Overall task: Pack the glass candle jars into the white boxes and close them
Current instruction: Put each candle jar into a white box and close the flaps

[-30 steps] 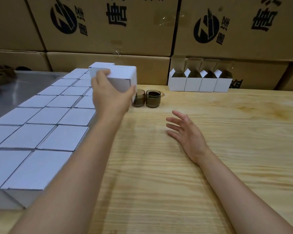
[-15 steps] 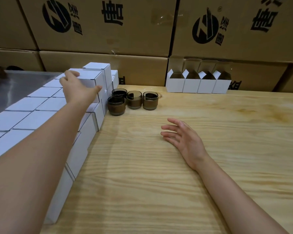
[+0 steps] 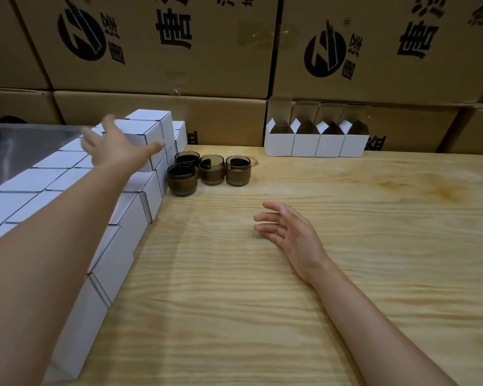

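Several smoky brown glass candle jars (image 3: 212, 169) stand together on the wooden table (image 3: 262, 288), right beside a block of closed white boxes (image 3: 129, 218) at the left. A closed white box (image 3: 140, 133) sits on the block's top layer. My left hand (image 3: 115, 147) hovers over that box with fingers spread, holding nothing. My right hand (image 3: 287, 232) rests relaxed on the table, fingers loosely extended, a short way in front of the jars. Several open white boxes (image 3: 315, 140) with raised flaps stand in a row at the back.
Large brown cardboard cartons (image 3: 165, 51) with black print form a wall behind the table. A grey metal surface (image 3: 17, 151) lies at the far left behind the closed boxes. Bare wood stretches across the table's middle and right.
My left hand carried a closed white box left onto the stack, set it down and has now let go with fingers spread. The right hand stayed nearly still.
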A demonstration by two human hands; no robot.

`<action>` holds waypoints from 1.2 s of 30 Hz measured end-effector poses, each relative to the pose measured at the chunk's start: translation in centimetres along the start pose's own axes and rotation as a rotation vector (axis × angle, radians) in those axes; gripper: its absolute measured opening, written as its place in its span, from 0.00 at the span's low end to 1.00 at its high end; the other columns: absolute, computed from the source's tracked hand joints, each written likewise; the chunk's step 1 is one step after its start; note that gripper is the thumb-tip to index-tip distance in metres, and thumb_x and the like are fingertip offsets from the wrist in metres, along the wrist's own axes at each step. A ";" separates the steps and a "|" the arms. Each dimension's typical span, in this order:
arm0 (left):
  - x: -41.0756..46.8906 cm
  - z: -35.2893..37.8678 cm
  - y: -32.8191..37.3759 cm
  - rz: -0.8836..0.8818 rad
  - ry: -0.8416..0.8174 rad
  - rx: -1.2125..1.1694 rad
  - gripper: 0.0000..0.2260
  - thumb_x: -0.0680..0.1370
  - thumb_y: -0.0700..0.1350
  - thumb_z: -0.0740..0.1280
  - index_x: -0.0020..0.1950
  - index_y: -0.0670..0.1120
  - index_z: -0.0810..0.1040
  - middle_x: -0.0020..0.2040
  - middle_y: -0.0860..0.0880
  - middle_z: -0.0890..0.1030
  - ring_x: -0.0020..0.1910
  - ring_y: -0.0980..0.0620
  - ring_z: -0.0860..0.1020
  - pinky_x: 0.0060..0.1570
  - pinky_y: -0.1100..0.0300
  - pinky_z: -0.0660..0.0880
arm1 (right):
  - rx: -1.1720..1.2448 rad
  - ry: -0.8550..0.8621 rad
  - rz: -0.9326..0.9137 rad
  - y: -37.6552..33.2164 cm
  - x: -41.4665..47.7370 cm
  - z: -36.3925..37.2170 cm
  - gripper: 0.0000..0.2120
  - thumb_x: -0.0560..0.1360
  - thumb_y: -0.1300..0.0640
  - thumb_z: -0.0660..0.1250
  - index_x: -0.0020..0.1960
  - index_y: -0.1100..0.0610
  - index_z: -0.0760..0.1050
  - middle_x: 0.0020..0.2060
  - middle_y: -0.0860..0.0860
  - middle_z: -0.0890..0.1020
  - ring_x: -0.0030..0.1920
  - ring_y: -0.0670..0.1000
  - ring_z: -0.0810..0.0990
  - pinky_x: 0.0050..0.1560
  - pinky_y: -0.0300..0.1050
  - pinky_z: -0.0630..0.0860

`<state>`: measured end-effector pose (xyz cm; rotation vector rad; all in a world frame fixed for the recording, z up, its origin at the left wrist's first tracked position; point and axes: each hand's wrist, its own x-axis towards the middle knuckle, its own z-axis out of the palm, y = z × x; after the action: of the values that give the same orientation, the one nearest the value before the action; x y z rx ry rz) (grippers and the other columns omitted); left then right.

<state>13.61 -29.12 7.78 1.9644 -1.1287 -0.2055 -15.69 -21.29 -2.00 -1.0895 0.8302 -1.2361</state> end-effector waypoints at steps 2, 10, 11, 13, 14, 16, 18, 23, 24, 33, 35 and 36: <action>-1.9 -0.1 0.7 0.180 0.121 0.002 0.38 0.71 0.60 0.72 0.74 0.50 0.59 0.78 0.40 0.47 0.77 0.41 0.45 0.72 0.46 0.55 | -0.001 0.007 0.006 0.0 0.0 0.0 0.17 0.75 0.50 0.60 0.58 0.58 0.75 0.48 0.58 0.82 0.48 0.55 0.81 0.58 0.51 0.75; -16.7 6.0 -1.1 0.279 -0.113 -0.140 0.04 0.78 0.45 0.63 0.47 0.51 0.78 0.35 0.58 0.74 0.37 0.57 0.75 0.38 0.57 0.69 | -0.031 0.042 0.012 -0.3 -0.2 0.4 0.13 0.81 0.55 0.55 0.56 0.58 0.76 0.46 0.57 0.82 0.46 0.55 0.80 0.56 0.49 0.74; -17.3 6.8 -1.9 0.253 -0.170 -0.084 0.05 0.78 0.45 0.63 0.48 0.50 0.79 0.35 0.57 0.75 0.39 0.52 0.76 0.38 0.57 0.70 | -0.043 0.044 0.011 -0.2 -0.2 0.5 0.12 0.81 0.55 0.55 0.55 0.58 0.76 0.46 0.57 0.82 0.46 0.55 0.80 0.56 0.50 0.75; -17.2 7.3 -2.6 0.238 -0.208 -0.034 0.05 0.79 0.45 0.63 0.49 0.50 0.79 0.38 0.54 0.77 0.42 0.48 0.77 0.39 0.56 0.71 | -0.084 0.057 0.007 -0.1 -0.1 0.6 0.12 0.81 0.56 0.56 0.55 0.58 0.76 0.46 0.57 0.82 0.46 0.54 0.81 0.57 0.50 0.75; -17.0 7.3 -2.7 0.243 -0.214 -0.026 0.05 0.79 0.45 0.63 0.50 0.49 0.78 0.40 0.52 0.78 0.43 0.47 0.77 0.39 0.56 0.72 | -0.101 0.068 0.008 -0.1 -0.1 0.7 0.11 0.81 0.56 0.57 0.55 0.58 0.77 0.46 0.57 0.82 0.46 0.54 0.81 0.57 0.50 0.75; -16.8 7.3 -2.6 0.264 -0.228 0.002 0.06 0.79 0.44 0.62 0.50 0.49 0.78 0.42 0.51 0.79 0.45 0.47 0.77 0.40 0.56 0.71 | -0.102 0.095 0.022 -0.1 0.0 0.8 0.11 0.81 0.57 0.57 0.54 0.58 0.77 0.45 0.56 0.82 0.46 0.53 0.81 0.56 0.49 0.76; -16.8 7.4 -2.6 0.277 -0.246 0.022 0.05 0.78 0.45 0.62 0.49 0.49 0.78 0.42 0.51 0.79 0.45 0.47 0.77 0.39 0.57 0.69 | -0.056 0.146 0.036 0.1 0.3 0.7 0.10 0.81 0.58 0.58 0.52 0.58 0.78 0.42 0.55 0.83 0.43 0.52 0.82 0.54 0.47 0.77; -16.7 7.7 -2.5 0.367 -0.269 0.162 0.05 0.78 0.49 0.61 0.49 0.51 0.76 0.42 0.54 0.77 0.41 0.53 0.74 0.36 0.58 0.65 | -0.264 0.298 -0.014 -1.4 4.9 -0.6 0.12 0.80 0.63 0.59 0.44 0.57 0.79 0.37 0.52 0.79 0.39 0.52 0.78 0.41 0.42 0.75; -16.7 7.7 -2.4 0.380 -0.269 0.174 0.05 0.78 0.50 0.61 0.49 0.51 0.76 0.42 0.54 0.76 0.41 0.53 0.74 0.36 0.58 0.65 | -0.395 0.336 -0.036 -1.9 6.7 -1.2 0.12 0.80 0.62 0.58 0.45 0.56 0.79 0.39 0.51 0.79 0.42 0.52 0.78 0.44 0.44 0.75; -17.0 8.0 -2.7 0.440 -0.232 0.272 0.06 0.79 0.52 0.57 0.53 0.55 0.72 0.43 0.54 0.74 0.45 0.51 0.76 0.38 0.58 0.61 | -1.556 0.197 -0.095 -5.1 21.9 -5.5 0.12 0.78 0.59 0.60 0.55 0.63 0.79 0.73 0.52 0.61 0.66 0.54 0.69 0.59 0.51 0.71; -17.0 8.0 -2.6 0.442 -0.223 0.270 0.06 0.79 0.52 0.57 0.53 0.56 0.72 0.42 0.55 0.73 0.45 0.52 0.76 0.39 0.59 0.60 | -1.614 0.167 -0.074 -5.5 24.0 -6.0 0.12 0.78 0.60 0.60 0.53 0.64 0.79 0.77 0.50 0.54 0.68 0.55 0.67 0.61 0.51 0.70; -17.1 8.0 -2.6 0.442 -0.225 0.270 0.06 0.78 0.52 0.57 0.52 0.56 0.72 0.42 0.55 0.73 0.45 0.52 0.76 0.39 0.59 0.60 | -1.631 0.164 -0.042 -5.6 24.9 -6.1 0.11 0.78 0.60 0.60 0.52 0.64 0.79 0.77 0.50 0.52 0.68 0.55 0.67 0.61 0.51 0.70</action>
<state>1.34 -19.94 -3.47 1.8927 -1.7842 -0.0377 -18.84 -46.83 3.24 -2.2395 2.0562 -0.4594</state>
